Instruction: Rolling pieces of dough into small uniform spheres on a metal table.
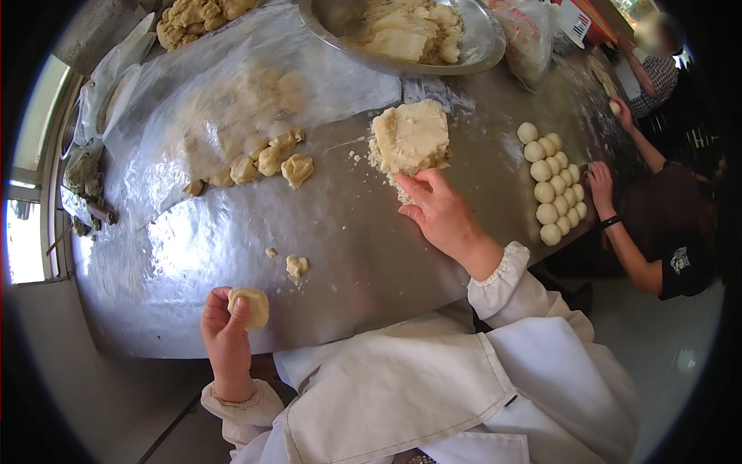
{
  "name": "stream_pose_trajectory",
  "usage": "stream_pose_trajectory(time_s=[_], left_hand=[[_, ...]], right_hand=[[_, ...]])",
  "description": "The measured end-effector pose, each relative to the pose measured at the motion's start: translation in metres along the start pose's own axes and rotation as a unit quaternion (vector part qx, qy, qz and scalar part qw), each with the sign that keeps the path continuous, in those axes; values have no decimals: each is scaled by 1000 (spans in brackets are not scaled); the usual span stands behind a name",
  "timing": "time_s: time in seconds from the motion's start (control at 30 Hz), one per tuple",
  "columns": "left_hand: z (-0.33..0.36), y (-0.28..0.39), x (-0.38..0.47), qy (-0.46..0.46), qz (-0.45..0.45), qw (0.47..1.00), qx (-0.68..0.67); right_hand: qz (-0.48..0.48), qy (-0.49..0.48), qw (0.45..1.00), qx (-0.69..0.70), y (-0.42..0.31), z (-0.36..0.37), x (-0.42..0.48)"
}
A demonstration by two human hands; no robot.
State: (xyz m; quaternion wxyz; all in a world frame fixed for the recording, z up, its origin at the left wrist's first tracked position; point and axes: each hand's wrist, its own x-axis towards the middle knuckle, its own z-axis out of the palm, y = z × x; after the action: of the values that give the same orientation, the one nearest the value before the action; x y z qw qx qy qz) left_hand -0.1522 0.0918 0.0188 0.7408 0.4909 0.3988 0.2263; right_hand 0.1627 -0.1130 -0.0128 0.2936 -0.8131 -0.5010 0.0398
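My left hand (227,325) holds a flattened round of dough (250,308) between thumb and fingers, over the near edge of the metal table. My right hand (443,214) touches the near edge of a crumbly pale block (410,136); its thumb and index finger are apart, and whether crumbs lie between them cannot be told. Small lumps of dough (297,170) lie left of the block, several more of them partly under a clear plastic sheet (232,98). Nearer to me, a small crumbly piece (297,266) rests on the metal table (359,290).
A steel bowl (400,68) of pale mixture stands at the back, beside a plastic bag (524,40). Rows of dough balls (545,191) sit at the right. Beyond them are a co-worker's hands (601,182) and another person (655,81). A large dough mass (197,23) lies back left.
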Motion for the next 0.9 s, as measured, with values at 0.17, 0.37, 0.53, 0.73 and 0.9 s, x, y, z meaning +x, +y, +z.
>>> stream_pose_trajectory(time_s=[0.17,0.37,0.53,0.73,0.9], left_hand=[[46,9,2,-70,-77,948,-301],[111,0,23,-103,-226,901,-354],[145,-14,33,-162,-247,931,-215],[165,-24,35,-156,-254,937,-183],[172,-39,34,-191,-257,926,-199]], right_hand=[[39,23,997,60,-1,-1,-5],[85,28,996,11,-5,3,-4],[73,38,997,-1,-2,8,-2],[26,60,998,-2,5,13,-12],[-35,91,995,13,13,8,-18]])
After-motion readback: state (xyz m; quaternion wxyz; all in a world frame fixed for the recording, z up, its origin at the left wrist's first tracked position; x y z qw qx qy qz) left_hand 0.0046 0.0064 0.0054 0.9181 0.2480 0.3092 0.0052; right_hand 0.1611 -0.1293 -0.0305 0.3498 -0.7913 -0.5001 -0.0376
